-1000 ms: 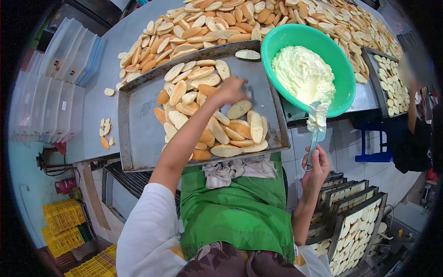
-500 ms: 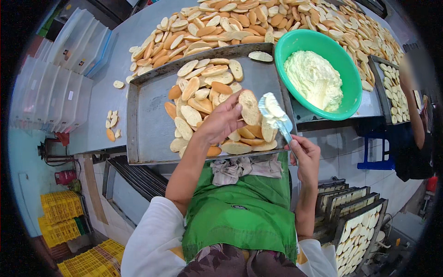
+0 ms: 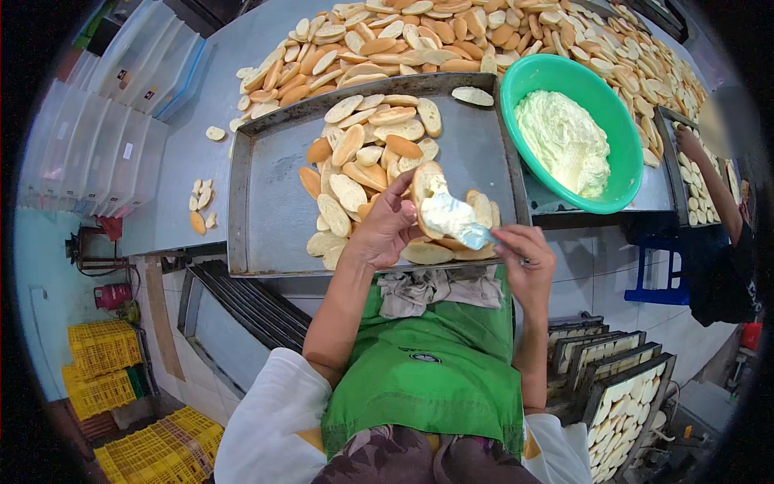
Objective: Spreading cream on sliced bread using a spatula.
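Between the fingers and thumb of my left hand [image 3: 385, 226] is an oval bread slice [image 3: 426, 179], held up over the metal tray [image 3: 278, 206]. My right hand [image 3: 526, 262] grips a light-blue spatula [image 3: 477, 236], whose blade lies against the slice, loaded with pale cream [image 3: 448, 214]. Some of that cream sits on the slice's cut face. Beneath my hands, a heap of bread slices [image 3: 348, 191] covers the tray's middle, some showing brown crust and others the pale cut side. A green bowl [image 3: 524, 149] holding whipped cream [image 3: 564, 141] stands to the tray's right.
A large pile of bread slices [image 3: 387, 44] spreads across the table's far side. Clear plastic boxes [image 3: 97, 153] stand at the left. Another person's arm [image 3: 717, 177] reaches over a filled tray at the right. Trays of slices [image 3: 629, 411] lean upright at lower right, near a blue stool [image 3: 657, 270].
The spatula has moved left onto the slice, and cream now touches the cut face. My left hand has tilted the slice. At the right, the other person's hand has reached over the tray.
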Tool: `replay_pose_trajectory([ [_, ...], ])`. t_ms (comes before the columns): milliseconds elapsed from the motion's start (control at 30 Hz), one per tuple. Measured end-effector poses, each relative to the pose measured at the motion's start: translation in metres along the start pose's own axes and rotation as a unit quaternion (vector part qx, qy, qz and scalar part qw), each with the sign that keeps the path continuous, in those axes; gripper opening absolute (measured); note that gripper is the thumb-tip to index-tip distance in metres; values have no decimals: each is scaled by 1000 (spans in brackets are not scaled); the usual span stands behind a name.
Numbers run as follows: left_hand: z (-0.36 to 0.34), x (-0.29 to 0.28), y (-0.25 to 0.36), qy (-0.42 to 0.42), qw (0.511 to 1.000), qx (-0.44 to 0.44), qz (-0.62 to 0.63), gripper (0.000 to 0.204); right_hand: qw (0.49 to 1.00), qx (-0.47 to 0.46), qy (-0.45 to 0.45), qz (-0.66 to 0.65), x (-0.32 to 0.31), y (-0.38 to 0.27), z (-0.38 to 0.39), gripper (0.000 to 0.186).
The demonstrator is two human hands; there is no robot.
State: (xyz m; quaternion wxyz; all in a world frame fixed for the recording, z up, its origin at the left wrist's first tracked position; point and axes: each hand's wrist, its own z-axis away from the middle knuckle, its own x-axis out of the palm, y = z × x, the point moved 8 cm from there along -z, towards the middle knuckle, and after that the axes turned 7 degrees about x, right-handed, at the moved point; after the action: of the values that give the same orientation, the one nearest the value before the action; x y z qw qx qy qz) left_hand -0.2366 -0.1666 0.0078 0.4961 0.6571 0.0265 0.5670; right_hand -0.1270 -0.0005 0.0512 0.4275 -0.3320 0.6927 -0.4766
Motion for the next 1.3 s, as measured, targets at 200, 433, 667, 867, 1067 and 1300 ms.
replay_pose_trajectory([
  [200, 1, 0, 21, -10, 996, 59, -66, 75, 996, 49, 73, -10, -15, -6, -2, 25],
  [433, 8, 3, 31, 17, 998, 59, -14, 61, 997, -21, 34, 60, -17, -9, -2, 24],
  [667, 19, 23, -5, -86, 995, -38, -20, 72, 978, -71, 106, 165, -2, -27, -7, 27],
  [867, 16, 25, -4, -84, 996, -28, 1, 73, 989, 25, 85, -123, -14, 3, -10, 17],
  [1067, 15, 20, 1, -75, 997, 17, 13, 74, 929, 270, -160, -196, 24, 27, 4, 14],
  [1300, 18, 2, 9, -50, 998, 11, 38, 74, 989, 130, -73, -4, -33, 17, -6, 18],
])
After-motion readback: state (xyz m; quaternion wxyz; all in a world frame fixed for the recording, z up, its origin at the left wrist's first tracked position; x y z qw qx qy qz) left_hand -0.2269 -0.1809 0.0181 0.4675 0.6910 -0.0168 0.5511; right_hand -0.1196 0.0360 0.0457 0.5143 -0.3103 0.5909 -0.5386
